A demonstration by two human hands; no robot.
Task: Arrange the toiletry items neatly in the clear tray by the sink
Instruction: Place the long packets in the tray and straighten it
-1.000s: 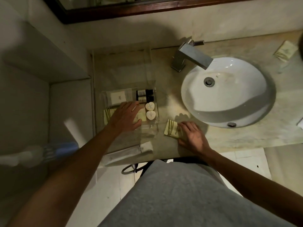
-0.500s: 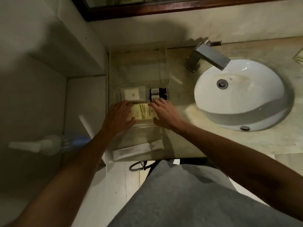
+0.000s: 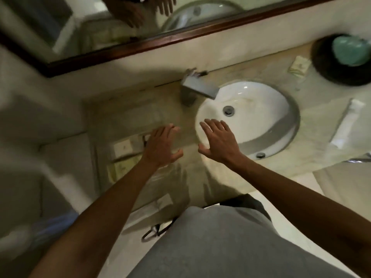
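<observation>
Fingers spread on left hand over clear tray right edge; right hand splayed, empty, over sink rim; bare table between.

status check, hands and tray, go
Left hand open, empty, over the clear tray. Right hand open, empty, at the sink edge. White tube and packet out on the counter, right of the sink. Nothing blocking.

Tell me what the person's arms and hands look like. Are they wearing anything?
Both arms are bare right up to the frame's edge: no sleeves show. The left hand and right hand wear no gloves, and I see no rings, watch or bracelets, though the picture is blurry. Below them is grey clothing.
</observation>
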